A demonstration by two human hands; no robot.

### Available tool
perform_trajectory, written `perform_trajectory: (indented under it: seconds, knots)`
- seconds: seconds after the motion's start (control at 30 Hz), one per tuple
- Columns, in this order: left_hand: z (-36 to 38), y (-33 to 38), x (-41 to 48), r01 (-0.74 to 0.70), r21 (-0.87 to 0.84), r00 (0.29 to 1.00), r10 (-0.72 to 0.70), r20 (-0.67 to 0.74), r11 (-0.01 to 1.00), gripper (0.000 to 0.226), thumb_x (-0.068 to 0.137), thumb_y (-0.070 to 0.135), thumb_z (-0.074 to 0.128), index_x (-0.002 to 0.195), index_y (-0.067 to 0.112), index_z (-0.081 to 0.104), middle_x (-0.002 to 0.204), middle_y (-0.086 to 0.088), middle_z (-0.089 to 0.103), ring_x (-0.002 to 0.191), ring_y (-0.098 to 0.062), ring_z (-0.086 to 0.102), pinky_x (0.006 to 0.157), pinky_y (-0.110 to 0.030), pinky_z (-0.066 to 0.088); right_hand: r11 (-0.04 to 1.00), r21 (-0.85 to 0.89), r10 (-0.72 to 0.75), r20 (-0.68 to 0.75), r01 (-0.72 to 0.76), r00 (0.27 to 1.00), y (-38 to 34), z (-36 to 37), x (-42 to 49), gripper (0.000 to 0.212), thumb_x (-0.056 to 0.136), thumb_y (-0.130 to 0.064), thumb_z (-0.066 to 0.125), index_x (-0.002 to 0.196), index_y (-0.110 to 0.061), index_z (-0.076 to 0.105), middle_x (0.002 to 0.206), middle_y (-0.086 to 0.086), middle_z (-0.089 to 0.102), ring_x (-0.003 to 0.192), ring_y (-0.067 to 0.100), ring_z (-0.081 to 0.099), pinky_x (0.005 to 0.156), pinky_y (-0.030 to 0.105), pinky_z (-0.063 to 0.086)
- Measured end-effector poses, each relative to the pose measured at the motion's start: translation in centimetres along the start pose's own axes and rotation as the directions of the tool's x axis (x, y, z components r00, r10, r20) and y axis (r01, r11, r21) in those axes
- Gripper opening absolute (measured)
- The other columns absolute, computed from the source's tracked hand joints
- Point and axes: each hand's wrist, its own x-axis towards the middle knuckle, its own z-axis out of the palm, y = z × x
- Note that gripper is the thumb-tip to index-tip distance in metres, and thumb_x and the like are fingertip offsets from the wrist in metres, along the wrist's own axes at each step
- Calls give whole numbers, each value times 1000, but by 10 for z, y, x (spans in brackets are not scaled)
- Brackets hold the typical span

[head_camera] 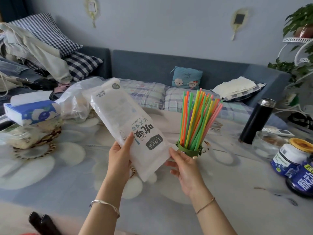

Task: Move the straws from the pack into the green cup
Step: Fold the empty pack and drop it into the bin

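Observation:
A long white straw pack [125, 122] with printed labels is held tilted above the table, its far end pointing up and left. My left hand [121, 156] grips its near left edge, thumb on top. My right hand [183, 164] holds its near right corner, just in front of the green cup [190, 150]. The small cup stands upright on the table and holds several colourful straws [197, 119] that fan upward. I cannot tell whether any straws are inside the pack.
A black thermos [257, 121], a glass bowl [267, 144] and blue jars [291, 156] stand at the right. A blue tissue pack [32, 112], a plastic bag [76, 100] and a food container [22, 136] lie at the left. A sofa lies beyond the table.

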Motion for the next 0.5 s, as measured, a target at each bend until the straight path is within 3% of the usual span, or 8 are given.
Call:
perform_trajectory:
  seconds: [0.13, 0.4, 0.5]
  knots:
    - [0, -1, -1, -51, -40, 996, 48, -69, 998, 8, 92, 19, 62, 97, 15, 68, 80, 4, 79, 72, -9, 75, 55, -20, 57, 993, -105, 73, 141, -58, 987, 9, 10, -4, 19, 82, -25, 68, 64, -18, 69, 58, -5, 70, 50, 3, 65, 41, 12, 40]
    - [-3, 1, 1, -48, -115, 997, 41, -61, 992, 21, 98, 33, 53, 102, 16, 66, 86, 2, 80, 77, -10, 76, 56, -22, 57, 996, -85, 19, 97, -11, 995, 19, 15, 1, 20, 81, -21, 69, 61, -16, 68, 55, -1, 68, 46, 3, 61, 44, 12, 40]
    - [-4, 3, 1, -67, -71, 996, 63, -60, 995, 18, 99, 29, 51, 100, 19, 66, 88, 2, 80, 74, -8, 75, 57, -22, 58, 989, -150, 16, 96, -1, 995, 17, 13, 0, 11, 80, -24, 70, 74, -15, 69, 65, 0, 68, 43, 2, 58, 43, 14, 43]
